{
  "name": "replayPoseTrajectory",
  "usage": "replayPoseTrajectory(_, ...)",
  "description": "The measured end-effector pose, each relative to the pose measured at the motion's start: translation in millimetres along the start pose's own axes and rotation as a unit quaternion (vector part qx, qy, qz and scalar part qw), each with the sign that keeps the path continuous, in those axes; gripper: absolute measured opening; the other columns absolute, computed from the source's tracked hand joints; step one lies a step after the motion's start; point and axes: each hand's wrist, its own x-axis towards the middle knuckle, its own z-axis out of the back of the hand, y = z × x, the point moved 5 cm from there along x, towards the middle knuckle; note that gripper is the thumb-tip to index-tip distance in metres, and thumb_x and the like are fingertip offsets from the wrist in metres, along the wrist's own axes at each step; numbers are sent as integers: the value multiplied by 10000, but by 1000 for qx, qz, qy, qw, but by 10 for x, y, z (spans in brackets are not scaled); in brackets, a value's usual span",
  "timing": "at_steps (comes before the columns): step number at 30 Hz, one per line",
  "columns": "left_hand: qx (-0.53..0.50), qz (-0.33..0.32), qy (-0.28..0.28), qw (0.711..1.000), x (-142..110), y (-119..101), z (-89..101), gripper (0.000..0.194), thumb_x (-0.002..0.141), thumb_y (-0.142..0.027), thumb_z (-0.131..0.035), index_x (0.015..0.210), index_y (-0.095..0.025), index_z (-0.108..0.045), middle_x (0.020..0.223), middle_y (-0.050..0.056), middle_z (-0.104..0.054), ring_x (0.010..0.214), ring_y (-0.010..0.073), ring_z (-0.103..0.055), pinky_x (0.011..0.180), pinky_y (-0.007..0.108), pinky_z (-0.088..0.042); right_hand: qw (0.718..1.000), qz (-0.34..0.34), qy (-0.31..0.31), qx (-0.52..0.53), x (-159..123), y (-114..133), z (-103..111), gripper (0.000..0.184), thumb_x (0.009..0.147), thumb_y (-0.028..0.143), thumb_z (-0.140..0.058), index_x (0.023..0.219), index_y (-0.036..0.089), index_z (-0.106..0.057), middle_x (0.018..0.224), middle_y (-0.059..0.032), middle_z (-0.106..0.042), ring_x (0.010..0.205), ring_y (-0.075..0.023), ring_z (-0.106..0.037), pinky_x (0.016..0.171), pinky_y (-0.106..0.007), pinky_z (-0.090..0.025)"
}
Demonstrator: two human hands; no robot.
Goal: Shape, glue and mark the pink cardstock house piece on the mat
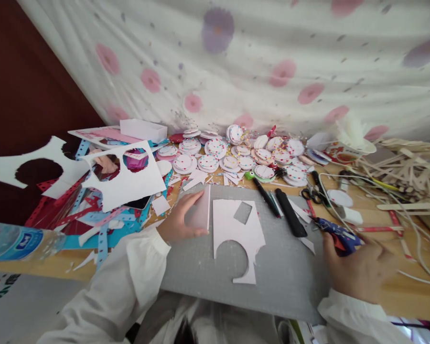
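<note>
My left hand [181,217] grips a pale, flat-sided piece of white card [203,210] by its edges, upright on the grey cutting mat [186,282]. Just right of it lies a white foam-board offcut [224,224] with a round bite and a small rectangular hole cut out. Over at the mat's right edge, my right hand [358,267] is closed around a dark blue hot glue gun [340,235] with a red trigger, its nozzle pointing left. A black-handled cutter [290,212] and a dark pen [267,196] lie between the two hands.
Round white pieces with coloured dots [209,162] are heaped along the back. Paper scraps and white cut-out boards [129,186] pile up at left, near a plastic bottle [25,241]. Scissors [311,195], a white cord [417,239], a paper bowl [349,152] and wooden sticks [408,169] lie right.
</note>
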Motion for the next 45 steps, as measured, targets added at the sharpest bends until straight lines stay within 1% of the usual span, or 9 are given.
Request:
replayPoseTrajectory(3,23,-7,3,1000,-10,26,8,1033,628,-532,-798,1488,-214,-321,1488,171,-375,1348,395,-362,1112,554,-295,969,139,192,77,-68,741,-226,353,814,390,-638,1094,193,-554,988,-158,-621,959,-335,-612,780,-502,-491)
replayPoseTrajectory(7,27,5,-5,1000,62,67,29,981,674,-558,-754,1484,-208,-326,1504,163,-365,1349,372,-382,1111,538,-321,856,258,438,96,-335,1584,-641,512,782,422,-704,1190,159,-540,1144,-168,-593,1069,-321,-569,887,-466,-488)
replayPoseTrajectory(12,0,21,-63,998,204,221,71,944,686,-574,-735,1469,-210,-354,1501,145,-387,1359,338,-387,1124,509,-320,781,271,563,2,-365,1884,-1112,500,633,402,-829,1001,129,-629,1035,-156,-622,1017,-338,-558,860,-445,-462)
replayPoseTrajectory(16,-14,10,-93,995,230,379,61,938,697,-568,-731,1473,-213,-343,1514,139,-371,1373,324,-377,1130,492,-321,774,269,572,34,-277,1866,-1250,518,581,393,-835,966,139,-600,1008,-132,-616,999,-329,-540,840,-434,-422)
replayPoseTrajectory(22,11,-6,-86,996,178,351,53,1008,683,-604,-723,1500,-223,-274,1541,139,-314,1416,337,-298,1152,506,-276,820,232,513,106,-209,1755,-1219,518,610,373,-778,1013,173,-520,974,-101,-605,960,-318,-535,823,-438,-372)
replayPoseTrajectory(25,37,1,-60,998,188,284,38,1010,695,-598,-711,1511,-235,-239,1540,143,-300,1422,357,-270,1156,543,-238,830,250,476,152,-176,1787,-1153,672,639,345,-731,1202,139,-428,1014,-115,-589,954,-294,-560,907,-478,-335)
replayPoseTrajectory(29,75,8,-30,997,211,231,28,1018,717,-576,-694,1525,-234,-178,1528,161,-288,1419,386,-246,1145,581,-216,803,274,507,149,-186,1827,-1149,865,639,289,-709,1391,163,-301,1091,-116,-585,1026,-305,-564,960,-500,-288)
replayPoseTrajectory(36,174,18,75,982,207,201,-24,1225,629,-512,-789,1542,-224,-24,1446,180,-314,1357,394,-295,1111,576,-267,772,279,558,119,-217,1797,-1223,900,643,334,-742,1429,160,-341,1027,-111,-624,908,-287,-591,855,-431,-374)
replayPoseTrajectory(45,232,8,120,965,219,261,-130,1265,568,-709,-733,1542,-200,-107,1240,152,-462,1189,362,-442,1043,541,-337,770,293,554,121,-319,1806,-1284,959,716,662,-664,1433,119,-330,1118,-176,-638,972,-313,-615,840,-439,-404)
